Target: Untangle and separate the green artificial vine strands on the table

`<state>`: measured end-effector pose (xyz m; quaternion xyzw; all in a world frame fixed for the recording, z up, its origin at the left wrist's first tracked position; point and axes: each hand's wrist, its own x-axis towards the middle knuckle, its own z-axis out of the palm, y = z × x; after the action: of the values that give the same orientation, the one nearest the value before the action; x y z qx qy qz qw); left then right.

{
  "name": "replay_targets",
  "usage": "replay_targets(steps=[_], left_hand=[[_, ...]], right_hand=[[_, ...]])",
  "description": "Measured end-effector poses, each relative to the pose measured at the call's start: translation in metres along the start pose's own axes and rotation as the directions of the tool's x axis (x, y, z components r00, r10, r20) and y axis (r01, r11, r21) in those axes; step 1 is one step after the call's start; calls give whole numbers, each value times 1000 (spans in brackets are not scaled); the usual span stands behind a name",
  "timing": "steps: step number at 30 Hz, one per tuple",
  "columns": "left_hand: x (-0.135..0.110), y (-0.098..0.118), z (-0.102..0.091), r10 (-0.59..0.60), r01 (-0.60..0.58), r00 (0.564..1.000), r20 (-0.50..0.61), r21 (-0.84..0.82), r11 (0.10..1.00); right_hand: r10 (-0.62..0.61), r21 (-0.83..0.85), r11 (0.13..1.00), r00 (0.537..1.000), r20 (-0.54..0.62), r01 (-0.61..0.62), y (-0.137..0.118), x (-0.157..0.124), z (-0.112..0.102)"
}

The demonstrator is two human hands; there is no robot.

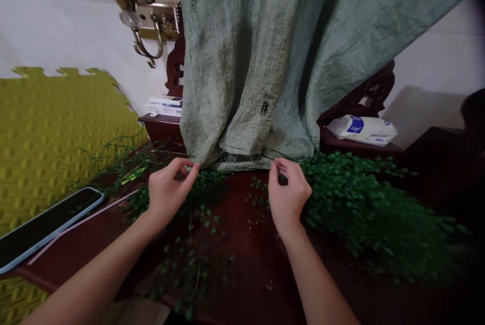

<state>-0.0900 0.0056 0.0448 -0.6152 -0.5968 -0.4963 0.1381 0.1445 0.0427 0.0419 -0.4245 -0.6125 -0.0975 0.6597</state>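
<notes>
A grey-green curtain (pixel 265 57) hangs down to a dark red wooden surface (pixel 242 244). My left hand (pixel 168 191) pinches the curtain's bottom hem at its left corner, thumb and fingers pressed together. My right hand (pixel 287 193) is closed in a pinch just below the hem on the right, among small green leaves; whether it grips the hem or a sprig is unclear. Green artificial vines (pixel 364 209) with tiny round leaves lie spread across the wood, thickest to the right of my right hand and thinner between my arms.
A dark phone (pixel 45 226) in a light blue case lies at the left on a pink-edged sheet. Yellow-green foam mat (pixel 49 128) covers the left. Small boxes (pixel 164 105) and a tissue pack (pixel 361 129) rest on carved wooden ledges. A brass wall lamp (pixel 136 11) hangs above.
</notes>
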Motion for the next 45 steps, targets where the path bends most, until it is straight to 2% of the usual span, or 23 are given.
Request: replay_targets(steps=[3,6,9,11,12,14,17,20,21,23,24,27,30,34,36,40,43,45], left_hand=[[-1,3,-1,31,-31,999,-17,-11,999],[-3,6,-3,57,-57,998,-16,-11,998],[-4,7,-3,-2,-2,999,-32,-122,992],[-5,8,-3,-58,40,996,-68,-232,972],[-6,8,-3,-74,46,994,-85,-287,957],[-11,8,-2,-71,20,990,-119,-384,923],[-22,7,1,-18,-61,985,-174,-439,896],[-34,6,4,65,-125,984,-164,-387,914],[-37,6,4,92,-141,985,-148,-362,922],[-38,8,4,149,-169,985,-90,-304,937],[-36,11,3,179,-184,983,-42,-275,944],[-29,18,0,263,-231,951,160,-192,954],[-23,23,0,332,-297,879,342,-152,943],[-25,23,3,403,-364,770,495,-178,914],[-27,24,4,410,-370,734,541,-188,910],[-30,29,4,408,-351,687,601,-218,911],[-31,29,5,414,-331,676,610,-251,910],[-31,28,7,419,-321,679,602,-271,908]], right_hand=[[91,12,996,995,43,-92,3,1,0],[156,-7,988,987,36,-156,1,3,-2],[216,12,976,976,34,-216,-4,3,-3],[249,37,966,959,134,-256,-10,-1,-2],[262,64,957,939,223,-282,-13,-3,-1],[266,145,923,865,426,-355,-22,-10,3],[158,278,867,757,634,-414,-39,-20,7],[1,379,812,652,758,-443,-52,-29,10],[-17,386,794,617,787,-469,-55,-30,10],[13,364,766,579,815,-529,-56,-32,11],[46,347,757,574,818,-554,-55,-32,12],[123,313,757,595,794,-574,-49,-29,13],[151,301,780,631,761,-549,-41,-27,15],[194,244,803,625,756,-544,-35,-26,17],[211,204,831,633,745,-517,-34,-26,17],[202,161,906,735,647,-391,-40,-29,15],[108,140,965,822,559,-222,-48,-31,11],[-6,127,990,878,479,-62,-52,-31,8]])
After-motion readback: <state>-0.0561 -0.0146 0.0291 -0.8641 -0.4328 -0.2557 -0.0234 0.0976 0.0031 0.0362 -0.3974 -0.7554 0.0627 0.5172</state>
